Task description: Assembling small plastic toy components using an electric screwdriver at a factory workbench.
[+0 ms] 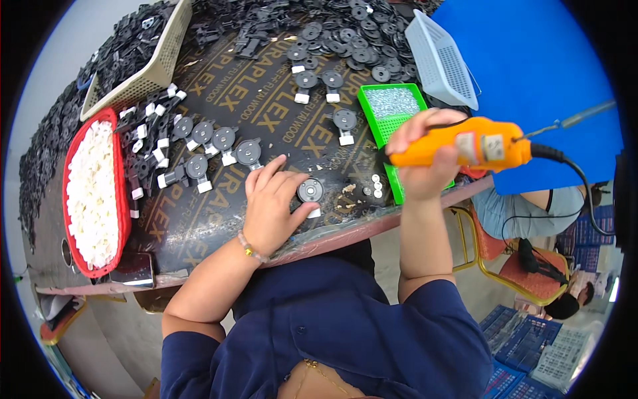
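My left hand rests on the table at a black round part with a white tab. Its thumb and index finger bracket the part's left side, the thumb by the white tab, while the other fingers spread out flat. Raised over the table's right side, my right hand is wrapped round an orange electric screwdriver, which hangs from a spring with a black cable at its rear. The screwdriver's tip is hidden. Similar round parts lie in a group left of my left hand. A few small silvery discs sit to its right.
A red basket of white pieces stands at left. A green tray with small metal screws lies partly under my right hand. Beige and pale-blue baskets stand farther back, near heaped black parts. Another person sits at right.
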Available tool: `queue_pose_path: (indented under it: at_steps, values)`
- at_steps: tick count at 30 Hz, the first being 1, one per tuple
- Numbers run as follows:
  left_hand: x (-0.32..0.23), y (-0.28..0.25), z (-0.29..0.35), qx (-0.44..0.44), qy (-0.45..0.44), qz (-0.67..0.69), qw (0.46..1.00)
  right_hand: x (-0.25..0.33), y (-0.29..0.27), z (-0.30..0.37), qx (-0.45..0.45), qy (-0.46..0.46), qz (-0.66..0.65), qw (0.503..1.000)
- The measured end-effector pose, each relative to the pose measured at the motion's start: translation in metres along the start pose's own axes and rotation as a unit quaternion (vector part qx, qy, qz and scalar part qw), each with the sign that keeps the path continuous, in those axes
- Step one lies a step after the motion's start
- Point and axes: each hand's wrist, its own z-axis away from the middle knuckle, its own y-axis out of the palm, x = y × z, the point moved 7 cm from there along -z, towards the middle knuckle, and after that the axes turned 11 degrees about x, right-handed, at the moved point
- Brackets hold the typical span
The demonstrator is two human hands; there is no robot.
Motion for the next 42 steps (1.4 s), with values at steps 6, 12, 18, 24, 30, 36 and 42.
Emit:
queue_pose_path:
  at_steps: [6, 12, 18, 24, 30, 36, 42]
  values:
    - [-0.004, 0.005, -0.007, 0.021, -0.006, -0.006, 1.0, 0.017, -0.096, 0.005, -0.122, 0.013, 0.202, 0.972]
    - [-0.004, 0.006, -0.006, 0.021, -0.006, -0.012, 1.0, 0.006, -0.113, 0.013, -0.134, -0.004, 0.213, 0.968]
    - [-0.004, 0.006, -0.006, 0.018, -0.009, -0.018, 1.0, 0.004, -0.114, 0.013, -0.144, 0.005, 0.21, 0.967]
    - [-0.007, 0.002, -0.007, 0.01, -0.021, -0.012, 1.0, 0.021, -0.1, 0.01, -0.144, -0.003, 0.205, 0.968]
    - [-0.004, 0.003, -0.004, 0.004, 0.008, -0.013, 1.0, 0.045, -0.013, 0.008, -0.005, -0.029, 0.052, 0.998]
    - [-0.003, 0.004, -0.004, 0.007, 0.0, -0.007, 1.0, -0.008, 0.064, 0.03, 0.09, 0.075, -0.04, 0.992]
    - [-0.004, 0.004, -0.005, 0.007, -0.002, -0.009, 1.0, -0.024, 0.075, 0.032, 0.09, 0.09, -0.03, 0.991]
